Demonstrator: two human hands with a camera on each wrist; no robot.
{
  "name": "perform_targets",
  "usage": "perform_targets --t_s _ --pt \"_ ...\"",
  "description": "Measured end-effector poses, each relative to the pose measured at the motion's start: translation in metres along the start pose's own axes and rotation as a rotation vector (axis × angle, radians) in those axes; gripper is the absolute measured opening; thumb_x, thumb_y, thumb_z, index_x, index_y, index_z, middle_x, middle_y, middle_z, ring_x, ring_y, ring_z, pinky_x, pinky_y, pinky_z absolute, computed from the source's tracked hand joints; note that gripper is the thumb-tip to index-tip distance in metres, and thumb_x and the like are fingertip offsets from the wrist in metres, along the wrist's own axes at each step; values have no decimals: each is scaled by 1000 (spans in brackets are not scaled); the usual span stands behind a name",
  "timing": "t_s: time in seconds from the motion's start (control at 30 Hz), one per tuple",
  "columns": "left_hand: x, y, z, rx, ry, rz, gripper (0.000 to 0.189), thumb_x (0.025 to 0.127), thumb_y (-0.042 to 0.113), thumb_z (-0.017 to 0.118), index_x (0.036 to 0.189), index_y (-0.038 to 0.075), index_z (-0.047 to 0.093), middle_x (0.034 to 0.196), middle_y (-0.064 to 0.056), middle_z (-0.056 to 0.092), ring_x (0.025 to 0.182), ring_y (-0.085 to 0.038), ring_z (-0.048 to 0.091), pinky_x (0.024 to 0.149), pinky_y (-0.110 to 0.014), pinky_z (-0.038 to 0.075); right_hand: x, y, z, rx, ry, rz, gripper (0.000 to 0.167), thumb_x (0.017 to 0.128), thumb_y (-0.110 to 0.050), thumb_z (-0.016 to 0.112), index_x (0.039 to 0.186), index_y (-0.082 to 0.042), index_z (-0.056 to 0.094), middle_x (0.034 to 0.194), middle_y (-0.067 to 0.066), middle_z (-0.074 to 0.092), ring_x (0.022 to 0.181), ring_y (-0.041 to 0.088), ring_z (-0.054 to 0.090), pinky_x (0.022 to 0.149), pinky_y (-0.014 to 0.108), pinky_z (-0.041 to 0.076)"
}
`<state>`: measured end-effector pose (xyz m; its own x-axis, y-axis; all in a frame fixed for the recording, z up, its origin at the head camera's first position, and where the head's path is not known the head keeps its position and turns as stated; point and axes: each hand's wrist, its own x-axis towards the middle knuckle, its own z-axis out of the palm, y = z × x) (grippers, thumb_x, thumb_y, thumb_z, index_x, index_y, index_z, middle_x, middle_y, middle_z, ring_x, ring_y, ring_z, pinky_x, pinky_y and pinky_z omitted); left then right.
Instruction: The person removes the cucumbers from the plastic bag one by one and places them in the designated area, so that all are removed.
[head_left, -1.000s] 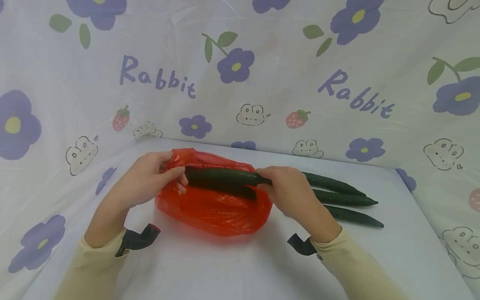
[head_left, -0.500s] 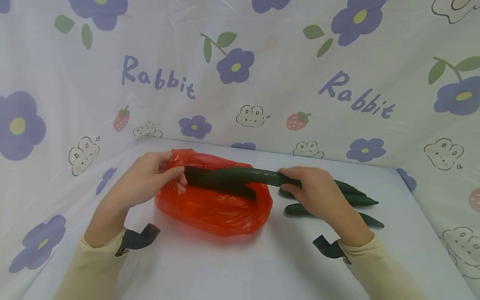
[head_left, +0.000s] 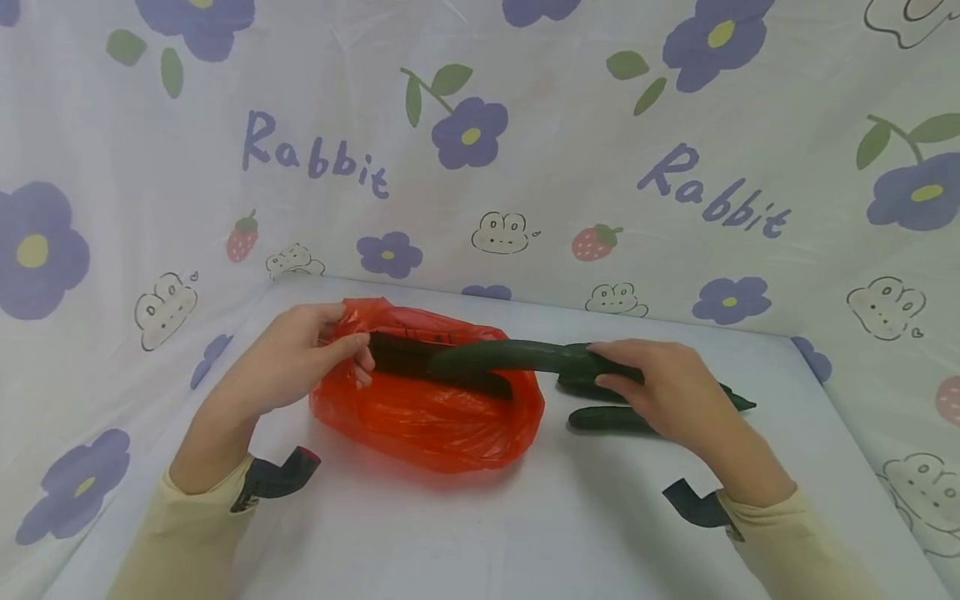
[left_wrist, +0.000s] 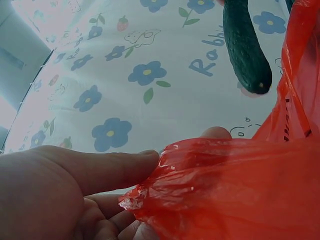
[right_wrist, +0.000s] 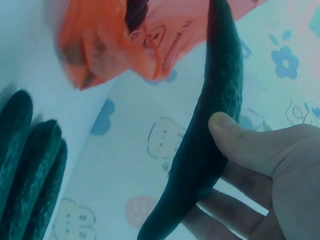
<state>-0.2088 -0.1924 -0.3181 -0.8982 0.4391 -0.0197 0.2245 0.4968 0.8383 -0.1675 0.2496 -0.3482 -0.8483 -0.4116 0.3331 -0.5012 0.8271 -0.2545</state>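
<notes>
My left hand (head_left: 300, 358) pinches the left edge of a red plastic bag (head_left: 427, 433), its mouth spread wide. In the left wrist view, the thumb (left_wrist: 125, 167) presses the gathered film. My right hand (head_left: 663, 387) grips a long green cucumber (head_left: 517, 355) near one end, thumb on one side and fingers on the other. The cucumber's far end overlaps the bag's mouth in the head view; in the left wrist view its blunt tip (left_wrist: 257, 80) hangs beside the red film. Dark cucumbers (head_left: 480, 383) lie inside the bag, partly hidden.
Right of the bag, three cucumbers (head_left: 611, 419) lie side by side on the white table (head_left: 420, 533), partly covered by my right hand and the held cucumber. They also show in the right wrist view (right_wrist: 32, 170). A patterned cloth (head_left: 555, 167) hangs behind.
My right hand has moved right, drawing the held cucumber from over the bag toward the cucumbers on the table. The left hand and bag have stayed in place.
</notes>
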Motion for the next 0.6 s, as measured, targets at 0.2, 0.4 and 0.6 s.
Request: perform_targets --t_s 0.2,0.4,0.6 --pt "-1 -2 0 3 0 5 17 110 17 65 120 2 64 94 -8 75 85 -24 76 88 -28 61 -15 11 -9 -29 33 -22 44 88 -5 90 130 -8 78 120 10 79 110 34 77 91 55 61" --pt "-4 -4 1 3 -5 7 19 111 17 65 122 2 64 95 -8 75 86 -23 76 88 -30 62 -32 21 -18 -61 112 -86 46 83 -5 93 127 -9 80 118 8 80 107 33 77 88 54 61" --pt "-8 -5 0 -1 -9 14 20 111 17 65 123 2 63 95 -9 75 86 -24 76 88 -29 62 -51 31 -28 -100 162 -111 52 77 -5 96 127 -11 80 117 5 80 104 31 78 86 47 58"
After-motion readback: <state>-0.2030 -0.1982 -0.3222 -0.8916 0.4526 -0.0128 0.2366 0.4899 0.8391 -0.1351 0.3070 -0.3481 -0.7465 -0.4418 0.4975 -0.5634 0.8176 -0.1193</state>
